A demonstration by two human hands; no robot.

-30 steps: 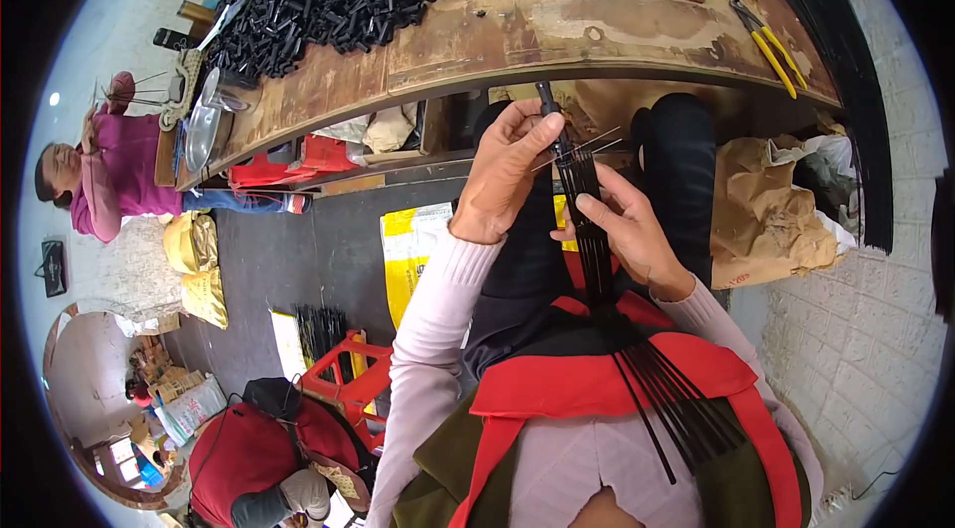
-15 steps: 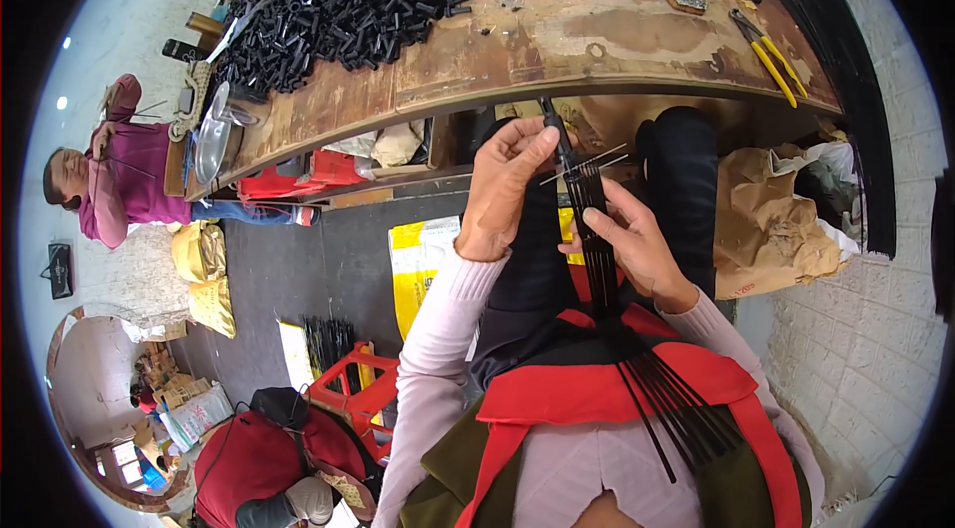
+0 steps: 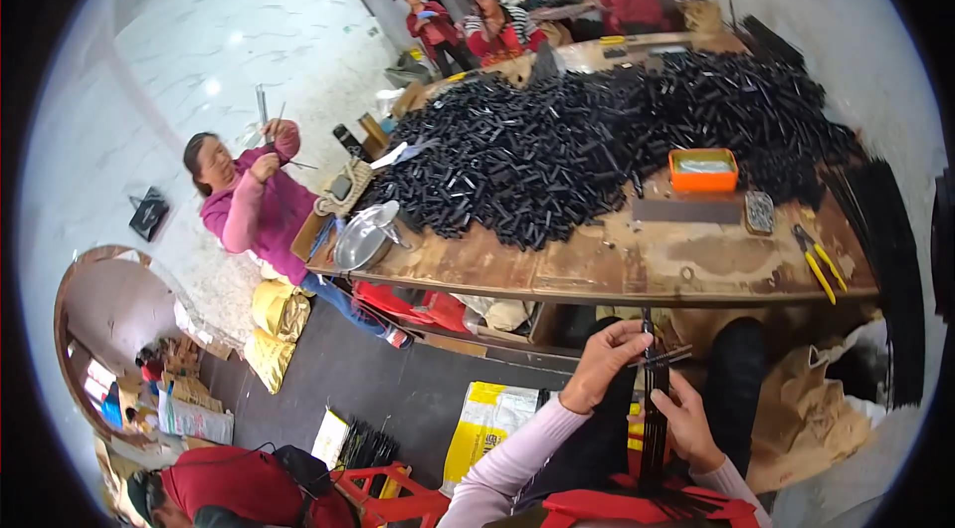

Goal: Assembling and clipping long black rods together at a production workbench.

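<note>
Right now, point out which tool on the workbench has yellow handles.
The pliers at the bench's right end, right of the small grey tin; nothing else there has yellow grips.

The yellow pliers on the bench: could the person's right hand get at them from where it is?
Probably yes: the yellow pliers lie uncovered near the bench's front edge, just above the right hand, though it now grips the black rods.
</note>
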